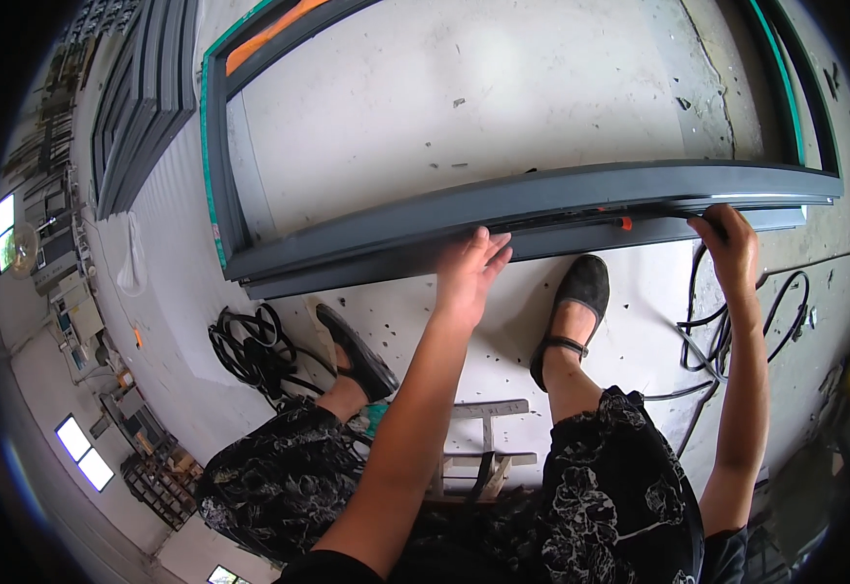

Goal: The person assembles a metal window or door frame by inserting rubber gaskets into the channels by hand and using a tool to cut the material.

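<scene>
A large dark grey metal window frame [580, 190] stands before me, its near rail running across the view. Along the groove on that rail's near side lies a thin black strip [653, 213], perhaps a rubber seal. My left hand [466, 275] has its fingers apart, with the fingertips at the groove near the middle of the rail. Toward the right end, my right hand [732, 249] is closed, thumb and fingers pinched on the strip. A small orange piece [624, 223] sits in the rail between my hands.
Coils of black strip or cable [250, 346] lie on the floor at left, more black loops [717, 341] at right. Several grey frames [147, 107] are stacked at far left. My feet are just behind the rail, near a low stool [488, 433].
</scene>
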`<state>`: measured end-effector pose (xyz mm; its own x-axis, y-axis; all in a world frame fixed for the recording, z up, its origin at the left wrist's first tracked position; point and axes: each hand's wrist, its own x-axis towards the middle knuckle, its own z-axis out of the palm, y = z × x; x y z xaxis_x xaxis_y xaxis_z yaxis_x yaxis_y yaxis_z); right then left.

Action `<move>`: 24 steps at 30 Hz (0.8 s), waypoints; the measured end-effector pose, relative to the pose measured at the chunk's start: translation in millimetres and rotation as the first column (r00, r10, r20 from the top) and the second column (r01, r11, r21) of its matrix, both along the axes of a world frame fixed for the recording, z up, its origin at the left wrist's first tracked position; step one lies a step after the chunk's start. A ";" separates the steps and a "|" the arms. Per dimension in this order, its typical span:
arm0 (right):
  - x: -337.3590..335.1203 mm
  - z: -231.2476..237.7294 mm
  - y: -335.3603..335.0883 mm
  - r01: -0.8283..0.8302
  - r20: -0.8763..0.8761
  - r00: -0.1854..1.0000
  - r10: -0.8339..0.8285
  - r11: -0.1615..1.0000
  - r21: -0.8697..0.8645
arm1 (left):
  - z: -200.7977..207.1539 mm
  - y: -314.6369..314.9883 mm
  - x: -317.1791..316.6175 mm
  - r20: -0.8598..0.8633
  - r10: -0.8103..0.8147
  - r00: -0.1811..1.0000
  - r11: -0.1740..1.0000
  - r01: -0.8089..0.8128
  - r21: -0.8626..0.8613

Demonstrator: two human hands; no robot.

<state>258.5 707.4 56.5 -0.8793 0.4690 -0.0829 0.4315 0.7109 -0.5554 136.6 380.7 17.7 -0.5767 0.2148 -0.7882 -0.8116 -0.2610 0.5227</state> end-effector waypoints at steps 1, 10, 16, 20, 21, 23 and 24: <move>-0.6 -1.5 -0.6 -0.001 0.000 1.000 0.001 1.000 -0.002 | -7.6 -3.4 -1.6 -0.050 -0.034 0.998 0.999 0.035 0.006; 0.5 -6.2 -1.0 0.000 -0.035 0.999 0.000 1.000 0.002 | -5.4 29.5 8.7 0.095 0.087 0.992 0.989 -0.098 0.115; 5.8 -9.3 1.2 -0.012 -0.038 0.999 0.014 0.999 0.048 | -0.6 41.3 12.2 0.039 0.097 0.995 0.994 -0.098 0.037; 0.7 -10.4 -5.3 -0.013 -0.079 0.997 0.020 0.996 0.086 | -8.9 60.7 23.8 0.023 0.085 0.996 0.993 -0.086 0.078; -0.9 -10.4 -7.3 -0.001 -0.069 0.998 0.007 0.995 0.095 | -12.9 60.4 24.1 -0.018 0.099 0.995 0.993 -0.097 0.065; -2.1 -9.3 -8.9 0.009 -0.057 0.998 -0.003 0.994 0.105 | -15.8 59.4 24.3 -0.015 0.100 0.995 0.993 -0.099 0.061; -1.4 -8.6 -8.8 0.002 -0.047 0.999 0.003 0.994 0.108 | -15.9 59.4 24.5 -0.010 0.098 0.995 0.994 -0.097 0.057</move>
<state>257.1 698.5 47.8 -0.8812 0.4726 0.0101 0.4063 0.7681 -0.4949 161.1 440.1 1.8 -0.6073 0.2007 -0.7687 -0.7739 -0.3679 0.5154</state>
